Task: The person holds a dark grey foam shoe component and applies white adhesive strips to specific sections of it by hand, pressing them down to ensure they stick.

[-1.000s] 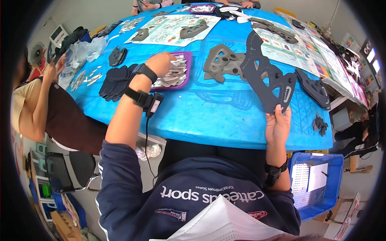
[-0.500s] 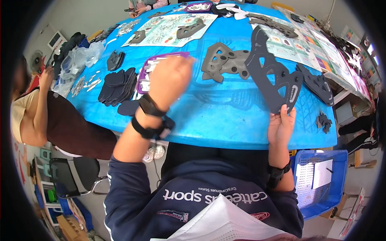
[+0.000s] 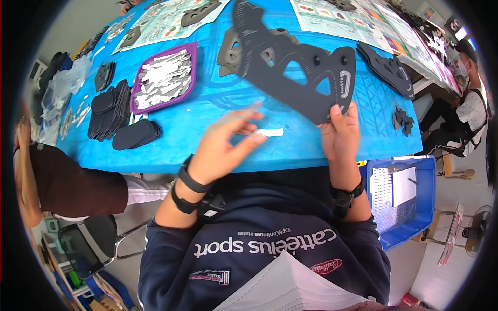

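Note:
A large dark grey foam panel [image 3: 282,67] with cut-out openings and small dark studs is pinched at its lower corner by my right hand [image 3: 340,129], thumb on top. It is held tilted over the blue table. My left hand [image 3: 225,142] is to its left, fingers spread and slightly blurred. A short white strip [image 3: 272,132] shows right at the left thumb tip and seems to lie on the table. Farther left, a purple tray [image 3: 195,67] holds many white strips. Behind the panel, another grey foam piece [image 3: 228,52] is partly hidden.
Stacked dark pads [image 3: 109,111] and rounded pads [image 3: 136,135] sit left of the tray. More foam panels [image 3: 386,72] and small dark scraps [image 3: 402,120] lie at the right. A blue crate [image 3: 425,192] stands below the table edge. Another person [image 3: 78,176] is at the left.
My left hand has come down from beside the tray, its closed fingers now spread. The white strip now shows beside it. The panel has swung left and tilted in my right hand. The view has shifted.

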A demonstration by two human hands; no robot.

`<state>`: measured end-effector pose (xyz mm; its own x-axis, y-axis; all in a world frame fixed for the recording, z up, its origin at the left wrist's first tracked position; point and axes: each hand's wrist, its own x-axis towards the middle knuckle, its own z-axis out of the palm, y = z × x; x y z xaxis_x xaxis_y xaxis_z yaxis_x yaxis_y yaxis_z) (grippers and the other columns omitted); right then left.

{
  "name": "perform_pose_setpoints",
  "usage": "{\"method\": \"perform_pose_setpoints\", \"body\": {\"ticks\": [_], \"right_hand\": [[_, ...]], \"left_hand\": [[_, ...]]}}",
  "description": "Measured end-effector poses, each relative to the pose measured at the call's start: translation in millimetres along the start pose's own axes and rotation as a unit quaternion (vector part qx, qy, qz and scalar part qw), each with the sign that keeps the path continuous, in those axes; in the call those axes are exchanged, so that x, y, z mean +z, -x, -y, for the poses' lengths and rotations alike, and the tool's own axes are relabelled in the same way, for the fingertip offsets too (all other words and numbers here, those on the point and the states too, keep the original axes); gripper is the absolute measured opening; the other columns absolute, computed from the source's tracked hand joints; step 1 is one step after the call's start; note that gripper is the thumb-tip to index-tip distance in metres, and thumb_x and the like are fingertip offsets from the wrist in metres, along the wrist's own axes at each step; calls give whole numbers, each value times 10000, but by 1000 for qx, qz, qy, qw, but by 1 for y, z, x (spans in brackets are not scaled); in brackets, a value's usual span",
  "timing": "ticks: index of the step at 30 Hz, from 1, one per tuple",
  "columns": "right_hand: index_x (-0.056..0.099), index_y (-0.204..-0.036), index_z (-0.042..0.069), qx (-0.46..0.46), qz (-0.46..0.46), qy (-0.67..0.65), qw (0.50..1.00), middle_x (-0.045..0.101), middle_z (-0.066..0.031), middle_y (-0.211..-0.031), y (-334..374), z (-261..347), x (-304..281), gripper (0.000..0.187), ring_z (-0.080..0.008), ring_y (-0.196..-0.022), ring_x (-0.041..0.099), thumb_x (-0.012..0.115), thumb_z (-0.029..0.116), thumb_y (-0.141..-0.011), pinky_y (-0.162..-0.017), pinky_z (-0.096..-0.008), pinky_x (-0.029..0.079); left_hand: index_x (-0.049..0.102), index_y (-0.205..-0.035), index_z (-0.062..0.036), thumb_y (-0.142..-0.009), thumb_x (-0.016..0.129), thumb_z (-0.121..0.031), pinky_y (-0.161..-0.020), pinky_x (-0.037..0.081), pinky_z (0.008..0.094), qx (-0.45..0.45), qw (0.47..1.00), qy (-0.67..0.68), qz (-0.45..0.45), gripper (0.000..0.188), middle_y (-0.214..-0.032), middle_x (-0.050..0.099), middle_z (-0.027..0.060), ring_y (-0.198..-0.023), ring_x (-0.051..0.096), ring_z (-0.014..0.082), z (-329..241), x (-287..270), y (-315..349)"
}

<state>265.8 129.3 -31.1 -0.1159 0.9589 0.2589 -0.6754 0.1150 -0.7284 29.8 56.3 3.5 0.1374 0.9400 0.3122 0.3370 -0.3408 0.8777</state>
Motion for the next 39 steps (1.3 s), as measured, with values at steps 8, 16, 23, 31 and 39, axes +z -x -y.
{"method": "perform_pose_setpoints", "body": {"ticks": [8, 16, 23, 31, 39], "right_hand": [[553, -720, -1, -4, 149, 387, 910, 565, -70, -685, 12, 14, 29, 211, -135, -563, 506, 622, 115, -882, -495, -280, 401], [511, -694, 1, -33, 231, 595, 769, 475, -101, -665, -4, 31, 33, 224, -265, -666, 450, 631, 113, -847, -597, -345, 366], [483, -720, -17, 8, 258, 629, 734, 491, -101, -886, -15, 7, 19, 184, -282, -873, 410, 574, 98, -832, -800, -359, 355], [576, -757, -8, 22, 289, 674, 680, 549, -87, -871, -21, 2, 14, 124, -285, -816, 463, 670, 67, -726, -739, -359, 376], [583, -769, -10, 31, 271, 690, 670, 554, -82, -873, -21, -1, 14, 140, -281, -799, 455, 681, 54, -693, -724, -361, 379]], "left_hand": [[629, -851, 15, -851, 664, -140, -563, 449, 221, -76, 987, 92, -106, 160, -719, 627, 39, -626, 577, 102, -12, -37, 7], [688, -815, 8, -765, 713, -57, -571, 433, 248, -76, 994, -22, -80, 86, -736, 657, 46, -631, 601, 125, 5, -52, 8], [685, -776, -3, -708, 725, -29, -641, 434, 281, -90, 995, -28, -43, 83, -781, 668, 86, -702, 616, 184, 32, -54, 3], [660, -760, -28, -704, 690, -34, -591, 341, 320, -104, 988, -115, 27, 64, -688, 575, 32, -673, 464, 186, 43, -57, -1], [679, -867, -14, -753, 660, -39, -631, 351, 342, -126, 979, -157, 42, 118, -747, 593, 54, -706, 461, 211, 44, -54, -6]]}}
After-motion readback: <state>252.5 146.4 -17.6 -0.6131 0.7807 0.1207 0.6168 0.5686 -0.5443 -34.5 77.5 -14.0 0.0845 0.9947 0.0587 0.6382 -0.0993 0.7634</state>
